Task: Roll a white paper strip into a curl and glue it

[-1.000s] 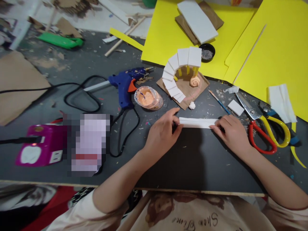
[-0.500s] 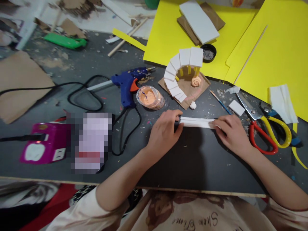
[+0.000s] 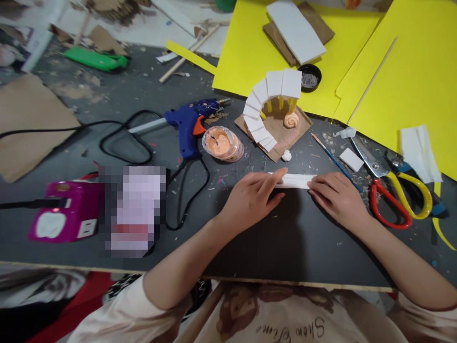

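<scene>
A narrow white paper strip [image 3: 297, 180] lies flat on the dark table [image 3: 278, 243] in front of me. My left hand [image 3: 254, 195] rests on its left end, fingers stretched out flat over it. My right hand [image 3: 337, 196] presses down on its right end, fingers also laid flat. Only the middle of the strip shows between the two hands. Just behind the strip stands a small model of a curved white staircase [image 3: 267, 105] on a brown card base, with a peach clay swirl [image 3: 291, 120] beside it.
An open tub of peach clay [image 3: 222, 144] and a blue glue gun [image 3: 190, 123] with black cable lie to the left. Red-and-yellow scissors [image 3: 392, 190] and a thin brush [image 3: 333, 159] lie right. Yellow sheets [image 3: 410, 81] cover the back right. A magenta box [image 3: 60, 216] sits far left.
My hands have slid inward along the strip, covering more of both ends. The left hand's fingers went from curled at the strip's end to lying flat on it.
</scene>
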Tool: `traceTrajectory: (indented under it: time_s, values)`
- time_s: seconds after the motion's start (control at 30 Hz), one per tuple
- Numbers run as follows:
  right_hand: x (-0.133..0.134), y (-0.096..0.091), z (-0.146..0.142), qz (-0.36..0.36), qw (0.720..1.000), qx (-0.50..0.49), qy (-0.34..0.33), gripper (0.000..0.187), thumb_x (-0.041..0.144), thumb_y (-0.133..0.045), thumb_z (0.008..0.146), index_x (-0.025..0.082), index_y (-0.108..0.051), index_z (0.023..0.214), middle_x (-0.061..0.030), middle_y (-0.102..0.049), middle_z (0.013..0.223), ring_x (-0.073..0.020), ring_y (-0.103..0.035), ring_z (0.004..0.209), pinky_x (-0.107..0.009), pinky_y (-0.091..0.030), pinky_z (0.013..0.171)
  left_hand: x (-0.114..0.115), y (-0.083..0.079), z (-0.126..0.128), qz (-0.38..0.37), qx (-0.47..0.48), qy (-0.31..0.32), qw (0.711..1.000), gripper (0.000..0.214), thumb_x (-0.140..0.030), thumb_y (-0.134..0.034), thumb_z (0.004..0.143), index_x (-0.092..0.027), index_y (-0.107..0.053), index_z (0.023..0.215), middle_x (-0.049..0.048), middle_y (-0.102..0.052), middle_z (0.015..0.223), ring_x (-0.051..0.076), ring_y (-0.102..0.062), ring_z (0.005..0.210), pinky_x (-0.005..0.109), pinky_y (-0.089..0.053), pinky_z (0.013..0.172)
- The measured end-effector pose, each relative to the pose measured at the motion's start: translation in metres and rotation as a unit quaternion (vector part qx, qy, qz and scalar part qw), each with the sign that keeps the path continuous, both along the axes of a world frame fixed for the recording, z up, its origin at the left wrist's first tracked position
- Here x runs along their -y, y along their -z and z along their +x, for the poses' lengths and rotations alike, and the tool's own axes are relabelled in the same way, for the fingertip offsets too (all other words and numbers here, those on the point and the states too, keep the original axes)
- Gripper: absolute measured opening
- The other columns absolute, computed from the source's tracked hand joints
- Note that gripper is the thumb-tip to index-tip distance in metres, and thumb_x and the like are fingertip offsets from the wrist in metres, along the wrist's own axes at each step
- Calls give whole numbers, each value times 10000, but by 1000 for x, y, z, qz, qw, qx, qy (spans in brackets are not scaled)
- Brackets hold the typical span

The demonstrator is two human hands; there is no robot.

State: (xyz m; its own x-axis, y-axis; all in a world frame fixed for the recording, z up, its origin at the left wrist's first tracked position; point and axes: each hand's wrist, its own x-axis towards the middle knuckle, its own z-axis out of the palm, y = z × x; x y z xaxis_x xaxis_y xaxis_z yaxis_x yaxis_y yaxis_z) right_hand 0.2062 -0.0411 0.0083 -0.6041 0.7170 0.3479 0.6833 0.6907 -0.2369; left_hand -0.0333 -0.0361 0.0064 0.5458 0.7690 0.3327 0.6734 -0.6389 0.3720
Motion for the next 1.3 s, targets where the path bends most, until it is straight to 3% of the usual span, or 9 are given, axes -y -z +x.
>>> traceTrajectory:
  time_s: [0.2,0.37,0.77,1.07,1.13,1.2,1.3]
  values:
    - [-2,0,-2,-9,1000,-19,5,108,141,-547,890,130,-628,960,-97,-689,893,-189,-575,824,-311,-479,736,-2,2,4,12,0,-19,1000,380,-173,-525,902,-158,-391,1257,24,-729,895,171,-697,833,285,-485,721]
    - [-3,-2,0,-57,997,-9,60,114,252,-538,908,169,-616,904,-72,-644,839,-197,-545,807,-328,-449,752,-3,4,2,38,-3,-40,998,271,-151,-466,934,-169,-428,1202,14,-734,854,154,-686,733,266,-474,673]
    - [-7,-2,7,-74,991,-6,114,195,299,-513,922,200,-565,762,-46,-575,754,-195,-493,745,-330,-410,716,-7,6,0,-72,5,-126,989,267,-245,-471,928,-178,-543,1176,19,-674,833,172,-611,767,282,-470,737]
    - [-5,-2,6,-86,984,-8,155,133,303,-523,902,209,-580,826,-55,-570,799,-224,-515,804,-371,-429,762,-9,5,0,-124,32,-158,979,301,-185,-530,880,-159,-526,1180,6,-630,816,167,-562,758,287,-456,771]
    - [-4,-2,6,-71,988,-4,139,109,245,-522,895,206,-594,968,-73,-596,889,-231,-530,864,-378,-433,791,-10,4,0,-112,32,-159,980,284,-182,-526,878,-150,-534,1161,16,-632,834,167,-564,768,286,-459,772]
    - [-4,-2,6,-40,995,7,86,219,153,-492,895,212,-587,1083,-78,-624,966,-222,-541,904,-365,-434,810,-10,4,0,-79,19,-151,985,227,-181,-514,885,-155,-570,1103,37,-647,883,174,-574,799,290,-457,770]
    - [-2,-1,4,-13,1000,22,11,292,77,-448,900,209,-599,1112,-61,-674,988,-197,-561,905,-338,-435,808,-7,2,1,-11,-25,-76,997,226,-126,-444,907,-200,-633,1008,39,-680,952,176,-603,865,296,-445,771]
